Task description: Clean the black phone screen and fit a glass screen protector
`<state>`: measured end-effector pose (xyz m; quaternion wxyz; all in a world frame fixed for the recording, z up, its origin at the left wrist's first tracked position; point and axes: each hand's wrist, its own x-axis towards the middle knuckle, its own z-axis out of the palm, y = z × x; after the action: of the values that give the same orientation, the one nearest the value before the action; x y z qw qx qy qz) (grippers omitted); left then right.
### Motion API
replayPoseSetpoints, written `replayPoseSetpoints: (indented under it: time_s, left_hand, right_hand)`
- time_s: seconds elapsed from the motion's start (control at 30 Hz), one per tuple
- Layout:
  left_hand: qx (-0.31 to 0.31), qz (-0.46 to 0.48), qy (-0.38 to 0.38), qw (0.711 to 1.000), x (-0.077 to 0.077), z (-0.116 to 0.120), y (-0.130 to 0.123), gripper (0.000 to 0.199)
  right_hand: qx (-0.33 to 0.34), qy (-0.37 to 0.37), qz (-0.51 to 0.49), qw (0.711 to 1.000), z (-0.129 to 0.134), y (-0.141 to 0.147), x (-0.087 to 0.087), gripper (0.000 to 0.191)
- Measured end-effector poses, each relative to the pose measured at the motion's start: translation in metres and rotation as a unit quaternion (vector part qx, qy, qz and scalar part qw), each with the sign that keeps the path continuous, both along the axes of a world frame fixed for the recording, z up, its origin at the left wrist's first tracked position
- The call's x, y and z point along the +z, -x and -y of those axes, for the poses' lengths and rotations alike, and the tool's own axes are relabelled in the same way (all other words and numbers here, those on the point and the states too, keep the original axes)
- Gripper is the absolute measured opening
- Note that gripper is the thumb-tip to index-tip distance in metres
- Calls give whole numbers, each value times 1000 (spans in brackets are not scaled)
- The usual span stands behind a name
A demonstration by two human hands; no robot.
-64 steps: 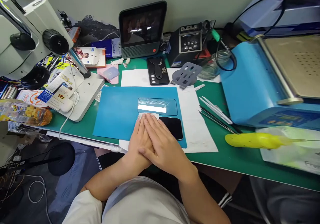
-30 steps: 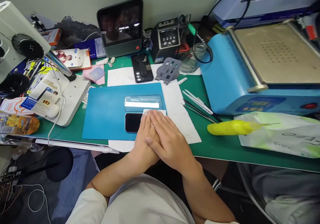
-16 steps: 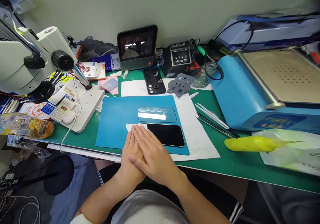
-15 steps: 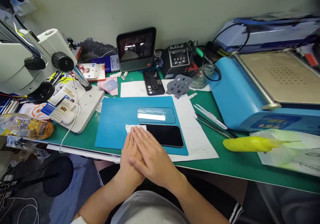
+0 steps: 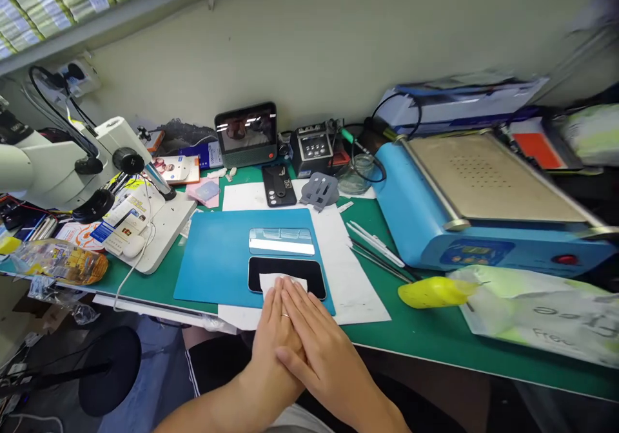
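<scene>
Under my fingertips a white wipe (image 5: 280, 281) lies on the black screen of a phone (image 5: 314, 276). My left hand (image 5: 275, 339) is stretched flat, its fingertips on the wipe. Over it lies my right hand (image 5: 323, 346), also flat, covering part of the left hand's back, with its fingertips at the wipe's edge. Both hands hide the phone's lower edge. Just beyond the phone, a clear glass sheet with a dark outline (image 5: 281, 241) rests on the blue mat (image 5: 213, 252).
To the left stand a microscope (image 5: 62, 169) and a bottle (image 5: 62, 260). A black phone case (image 5: 279, 185), a small display (image 5: 247, 134) and a soldering station (image 5: 312, 151) are at the back. Tweezers (image 5: 380, 259), a yellow bottle (image 5: 435, 292) and a blue heating plate machine (image 5: 416, 227) sit right.
My stacked hands have slid the wipe rightward, from the phone's left end to its middle. The camera view has tilted up and turned right.
</scene>
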<state>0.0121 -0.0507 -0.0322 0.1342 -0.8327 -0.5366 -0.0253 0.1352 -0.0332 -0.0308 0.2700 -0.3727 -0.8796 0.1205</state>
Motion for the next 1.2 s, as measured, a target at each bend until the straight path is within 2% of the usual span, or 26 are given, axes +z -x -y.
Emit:
replayPoseSetpoints:
  time_s: [0.1, 0.23, 0.33, 0.43, 0.7, 0.83, 1.0, 1.2]
  left_hand:
    - [-41, -1, -14, 999, 1, -14, -22, 61]
    - [-60, 32, 24, 997, 6, -36, -36, 68]
    - [-67, 40, 54, 996, 6, -48, -32, 70]
    - [-55, 53, 60, 995, 4, -51, -16, 70]
    - [-5, 67, 46, 997, 2, -35, 44, 70]
    - [22, 61, 50, 997, 0, -23, 60, 70]
    - [28, 65, 28, 997, 0, -2, 56, 67]
    - [23, 19, 20, 999, 2, 10, 30, 71]
  right_hand:
    - [-44, 3, -10, 999, -5, -23, -2, 86]
    - [-77, 34, -2, 996, -21, -35, 1, 79]
    - [-90, 38, 8, 995, -33, -28, 4, 75]
    - [-85, 36, 18, 996, -39, -12, 5, 75]
    - [-9, 28, 44, 999, -37, 45, 11, 77]
    - [8, 36, 49, 998, -29, 63, 14, 80]
    - [26, 37, 29, 999, -10, 58, 15, 88]
    - [12, 27, -1, 1000, 4, 33, 11, 92]
